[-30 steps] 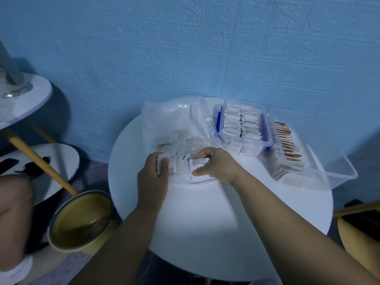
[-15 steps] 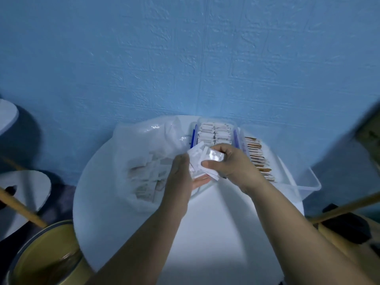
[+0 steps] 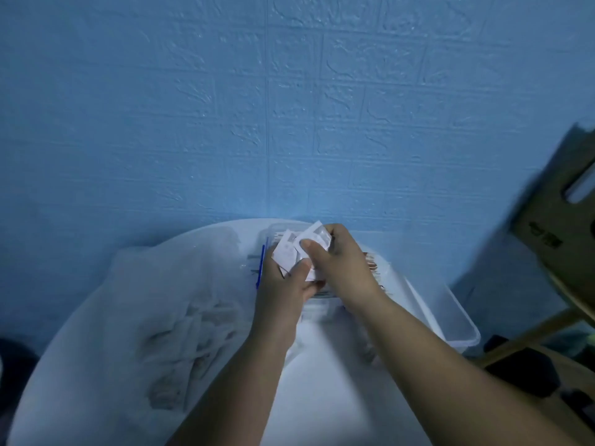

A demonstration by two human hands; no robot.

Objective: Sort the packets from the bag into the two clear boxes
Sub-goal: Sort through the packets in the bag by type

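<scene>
My left hand (image 3: 283,294) and my right hand (image 3: 341,262) meet over the small clear box with blue clips (image 3: 262,265), which they mostly hide. Between them they hold a small bunch of white packets (image 3: 289,249), fanned upward. The right thumb presses one packet at the top. The clear plastic bag (image 3: 180,317) lies crumpled at the left of the round white table (image 3: 322,381), with several white packets inside. The larger clear box (image 3: 450,320) stands at the right, with brown-edged packets showing behind my right wrist.
A blue textured wall rises right behind the table. A cardboard box (image 3: 560,226) and a wooden rod (image 3: 528,336) stand at the right, off the table edge. The image is blurred by head motion.
Both hands lifted packets out of the bag and carried them right, over the small box. The view swung right and up, so the yellow bucket and side tables left the frame.
</scene>
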